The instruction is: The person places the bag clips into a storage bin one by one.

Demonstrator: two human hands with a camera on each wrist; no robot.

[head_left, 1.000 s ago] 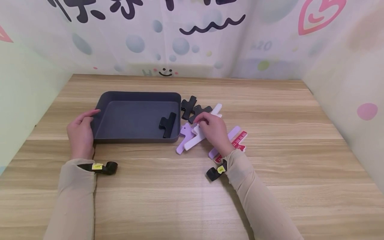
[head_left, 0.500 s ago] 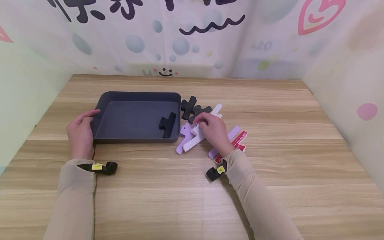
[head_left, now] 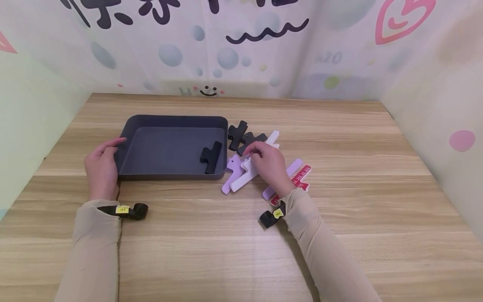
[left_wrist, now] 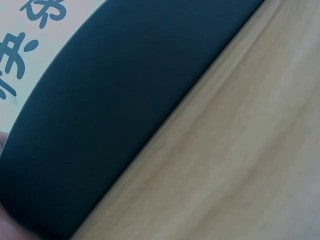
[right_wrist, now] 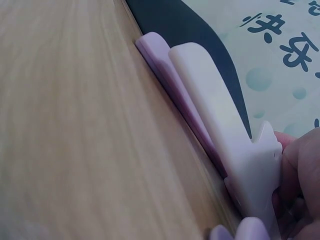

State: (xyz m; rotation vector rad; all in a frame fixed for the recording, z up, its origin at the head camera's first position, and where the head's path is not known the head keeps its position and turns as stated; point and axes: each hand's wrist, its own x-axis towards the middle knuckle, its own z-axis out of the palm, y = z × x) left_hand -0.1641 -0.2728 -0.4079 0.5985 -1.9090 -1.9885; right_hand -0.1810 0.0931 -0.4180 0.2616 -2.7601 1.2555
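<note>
White clip [head_left: 244, 178] slanted just beside lilac clip [head_left: 234, 172]; dark rectangular tray [head_left: 170, 151] flat to left

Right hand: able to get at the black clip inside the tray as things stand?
Probably yes: the black clip lies uncovered toward the right side of the tray, and the right hand is beyond that edge. But it appears to pinch a white clip, likely needing release first.
</note>
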